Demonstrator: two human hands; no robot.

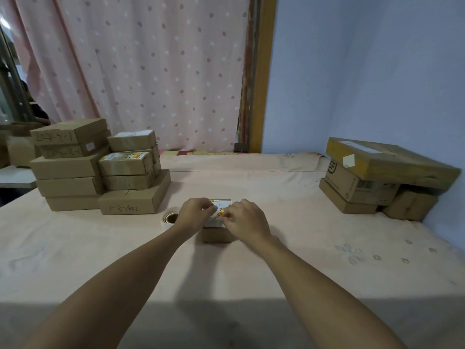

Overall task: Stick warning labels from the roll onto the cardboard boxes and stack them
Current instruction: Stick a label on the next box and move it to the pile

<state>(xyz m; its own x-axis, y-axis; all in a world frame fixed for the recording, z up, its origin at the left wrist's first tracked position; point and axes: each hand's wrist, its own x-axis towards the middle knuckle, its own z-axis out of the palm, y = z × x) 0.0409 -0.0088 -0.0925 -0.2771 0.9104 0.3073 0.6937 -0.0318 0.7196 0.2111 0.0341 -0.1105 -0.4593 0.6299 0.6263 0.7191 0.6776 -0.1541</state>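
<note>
A small cardboard box (217,235) sits in the middle of the table with a white sheet on its top. Both hands are over it. My left hand (195,212) and my right hand (245,217) meet above the box top and pinch a small yellow warning label (221,212) between their fingertips. The label lies at or just above the white sheet; I cannot tell whether it touches. The label roll (171,218) lies on the table just left of my left hand, partly hidden by my wrist.
A stack of several cardboard boxes (100,170) stands at the back left, one with a yellow label on top. Another pile of boxes (382,180) stands at the back right against the blue wall (377,71). A pink cloth (251,177) covers the table.
</note>
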